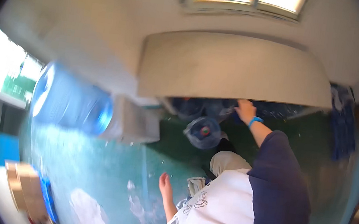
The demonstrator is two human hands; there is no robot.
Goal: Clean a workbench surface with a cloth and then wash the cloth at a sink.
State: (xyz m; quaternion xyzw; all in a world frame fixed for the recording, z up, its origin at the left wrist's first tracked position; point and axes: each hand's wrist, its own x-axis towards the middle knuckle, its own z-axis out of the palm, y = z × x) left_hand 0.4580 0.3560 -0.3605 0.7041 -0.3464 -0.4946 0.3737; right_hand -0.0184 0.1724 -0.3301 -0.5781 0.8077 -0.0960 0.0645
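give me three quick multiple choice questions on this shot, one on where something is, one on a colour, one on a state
1. Where is the right hand?
A. up at the lower edge of the pale counter
B. flat on the floor
C. inside the cardboard box

2. What colour is the band on the right wrist?
A. red
B. bright blue
C. yellow

3. What is the left hand doing?
A. gripping a bottle
B. hanging free with nothing in it
C. pressing on the window

Answers:
1. A, the right arm reaches forward and the hand meets the counter's underside edge, above the clear water jug standing on the green floor.
2. B, the wristband is bright blue.
3. B, the left hand is lowered over the floor, open and touching nothing.
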